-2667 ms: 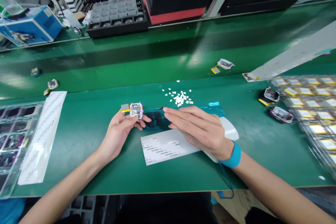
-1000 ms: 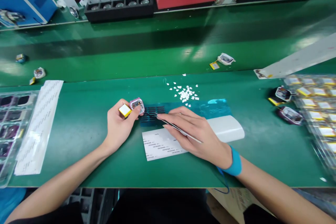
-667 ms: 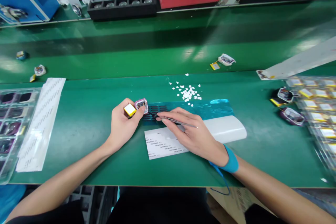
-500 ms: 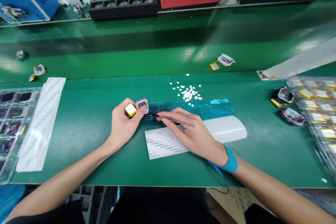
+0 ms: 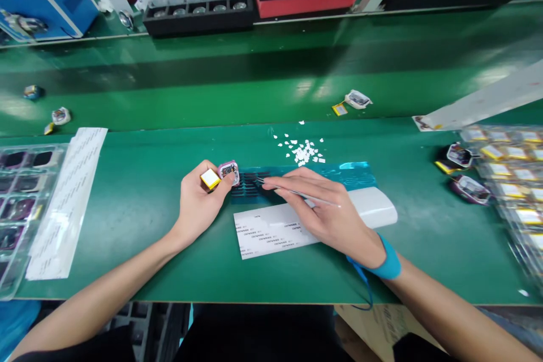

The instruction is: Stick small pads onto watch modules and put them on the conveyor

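Observation:
My left hand [image 5: 198,198] grips a small purple-rimmed device [image 5: 228,172] between thumb and fingers, its inner electronics facing up. A yellow-edged battery [image 5: 210,179] lies against the fingers of that hand, left of the device. In my right hand [image 5: 322,209] are thin metal tweezers [image 5: 303,194], their tips over the dark strips on a blue film sheet [image 5: 348,176]. Below the film lies a printed white sheet [image 5: 267,233], its right end curled over and partly behind my right hand. Small white pieces [image 5: 303,153] are scattered beyond the film.
Clear trays stand at the left [image 5: 63,153] and right, the right one with batteries [image 5: 509,189]. White strips [image 5: 70,209] lie at the left. Opened devices rest near the right tray [image 5: 470,189] and on the back ledge [image 5: 357,99]. A blue cord hangs from my right wristband [image 5: 388,260].
My right hand has moved right with the tweezers, away from the device to the dark strips. My left hand keeps its hold on the device in nearly the same place.

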Demonstrator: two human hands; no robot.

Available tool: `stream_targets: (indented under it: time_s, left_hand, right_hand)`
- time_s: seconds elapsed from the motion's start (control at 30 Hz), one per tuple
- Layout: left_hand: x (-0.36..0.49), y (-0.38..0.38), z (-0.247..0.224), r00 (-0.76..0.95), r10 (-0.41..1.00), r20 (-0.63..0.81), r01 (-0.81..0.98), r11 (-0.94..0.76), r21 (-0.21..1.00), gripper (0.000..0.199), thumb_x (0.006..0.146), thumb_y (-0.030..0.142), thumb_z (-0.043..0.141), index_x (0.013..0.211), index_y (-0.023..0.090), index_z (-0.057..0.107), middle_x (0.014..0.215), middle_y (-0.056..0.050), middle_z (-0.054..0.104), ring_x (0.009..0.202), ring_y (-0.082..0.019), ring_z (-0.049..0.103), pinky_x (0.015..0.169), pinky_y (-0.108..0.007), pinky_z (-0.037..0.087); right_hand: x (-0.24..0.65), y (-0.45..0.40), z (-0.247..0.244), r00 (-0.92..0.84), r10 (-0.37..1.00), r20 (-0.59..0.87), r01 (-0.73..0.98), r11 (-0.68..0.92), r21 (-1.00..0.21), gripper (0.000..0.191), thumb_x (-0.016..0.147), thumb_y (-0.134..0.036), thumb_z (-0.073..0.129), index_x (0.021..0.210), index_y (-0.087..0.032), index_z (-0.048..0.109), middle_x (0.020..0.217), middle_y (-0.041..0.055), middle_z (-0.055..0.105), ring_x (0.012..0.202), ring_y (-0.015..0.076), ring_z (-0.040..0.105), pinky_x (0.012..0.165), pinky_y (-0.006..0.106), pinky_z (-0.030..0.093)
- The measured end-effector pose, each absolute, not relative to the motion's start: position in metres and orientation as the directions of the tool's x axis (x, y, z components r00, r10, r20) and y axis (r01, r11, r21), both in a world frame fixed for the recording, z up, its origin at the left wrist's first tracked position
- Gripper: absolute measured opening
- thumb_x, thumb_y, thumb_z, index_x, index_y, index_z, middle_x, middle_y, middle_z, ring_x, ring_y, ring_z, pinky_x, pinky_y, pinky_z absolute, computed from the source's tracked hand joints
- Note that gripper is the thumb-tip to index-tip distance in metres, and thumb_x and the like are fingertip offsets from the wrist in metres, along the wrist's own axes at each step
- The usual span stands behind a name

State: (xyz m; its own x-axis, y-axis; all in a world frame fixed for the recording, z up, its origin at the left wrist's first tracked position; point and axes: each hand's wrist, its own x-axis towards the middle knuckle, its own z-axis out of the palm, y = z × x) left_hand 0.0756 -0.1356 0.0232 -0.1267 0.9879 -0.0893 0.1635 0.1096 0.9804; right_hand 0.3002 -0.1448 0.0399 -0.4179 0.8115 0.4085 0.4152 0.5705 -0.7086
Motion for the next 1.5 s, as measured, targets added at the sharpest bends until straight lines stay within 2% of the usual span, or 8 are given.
stream_targets:
  time_s: [0.2,0.27,0.37,0.47,0.57,0.93,1.3,1.5]
  left_hand:
    - [0.077,-0.140,0.024,-0.110,0.994,0.017,0.253,0.012,0.967,0.030,0.080,0.028,0.075,0.064,0.021,0.050,0.054,0.007,0.050,0.047,-0.010,0.043,0.047,-0.024,0.030]
    - [0.078,-0.142,0.026,-0.030,0.996,0.079,0.286,-0.067,0.956,0.027,0.082,0.025,0.073,0.065,0.022,0.052,0.058,0.005,0.057,0.050,-0.011,0.048,0.049,-0.024,0.035]
    - [0.080,-0.145,0.028,0.171,0.973,0.154,0.306,-0.201,0.931,0.018,0.085,0.023,0.071,0.072,0.023,0.059,0.086,-0.004,0.077,0.087,-0.021,0.070,0.077,-0.033,0.053]
    - [0.080,-0.145,0.029,0.350,0.925,0.145,0.325,-0.265,0.908,0.015,0.087,0.021,0.070,0.075,0.024,0.061,0.114,-0.009,0.079,0.125,-0.028,0.063,0.104,-0.048,0.048]
    - [0.080,-0.144,0.029,0.439,0.891,0.117,0.344,-0.287,0.894,0.016,0.085,0.020,0.071,0.074,0.024,0.059,0.123,-0.010,0.077,0.136,-0.032,0.056,0.108,-0.056,0.043]
    - [0.079,-0.142,0.028,0.463,0.879,0.115,0.388,-0.317,0.865,0.015,0.084,0.020,0.071,0.074,0.023,0.060,0.131,-0.012,0.073,0.138,-0.034,0.053,0.109,-0.060,0.042]
    - [0.079,-0.142,0.025,0.462,0.877,0.130,0.402,-0.338,0.851,0.020,0.086,0.020,0.070,0.073,0.023,0.055,0.130,-0.012,0.073,0.136,-0.033,0.053,0.107,-0.060,0.043]
    - [0.080,-0.142,0.025,0.465,0.874,0.137,0.407,-0.349,0.844,0.020,0.086,0.020,0.070,0.073,0.022,0.055,0.129,-0.012,0.073,0.135,-0.034,0.054,0.106,-0.062,0.043]
  right_hand:
    - [0.311,-0.140,0.048,-0.411,0.829,0.379,0.528,0.555,-0.642,0.022,0.102,-0.013,0.055,0.100,-0.021,0.076,0.103,0.0036,0.080,0.091,0.0201,0.074,0.080,0.038,0.061]
    - [0.313,-0.139,0.047,-0.425,0.833,0.353,0.546,0.547,-0.635,0.023,0.102,-0.014,0.054,0.095,-0.020,0.075,0.102,0.0037,0.080,0.092,0.0196,0.075,0.083,0.036,0.062]
    - [0.314,-0.138,0.047,-0.435,0.840,0.323,0.559,0.534,-0.634,0.026,0.103,-0.015,0.053,0.090,-0.020,0.075,0.100,0.0033,0.080,0.092,0.0188,0.075,0.086,0.035,0.062]
    - [0.316,-0.137,0.049,-0.458,0.826,0.328,0.539,0.552,-0.637,0.028,0.104,-0.017,0.051,0.090,-0.020,0.075,0.098,0.0034,0.080,0.091,0.0193,0.074,0.085,0.036,0.062]
    - [0.318,-0.137,0.052,-0.496,0.797,0.345,0.512,0.589,-0.626,0.027,0.104,-0.016,0.051,0.095,-0.019,0.076,0.100,0.0044,0.080,0.091,0.0199,0.073,0.083,0.038,0.061]
    - [0.322,-0.134,0.048,-0.535,0.759,0.371,0.542,0.645,-0.539,0.025,0.104,-0.016,0.051,0.105,-0.020,0.076,0.105,0.0030,0.080,0.088,0.0203,0.071,0.081,0.039,0.061]
    - [0.320,-0.136,0.038,-0.331,0.806,0.490,0.796,0.518,-0.314,0.037,0.100,-0.019,0.055,0.067,-0.020,0.072,0.078,0.0026,0.079,0.068,0.0208,0.076,0.059,0.034,0.059]
    - [0.315,-0.137,0.032,-0.264,0.836,0.482,0.791,0.473,-0.388,0.035,0.099,-0.021,0.055,0.069,-0.019,0.073,0.081,0.0029,0.080,0.066,0.0198,0.076,0.055,0.032,0.056]
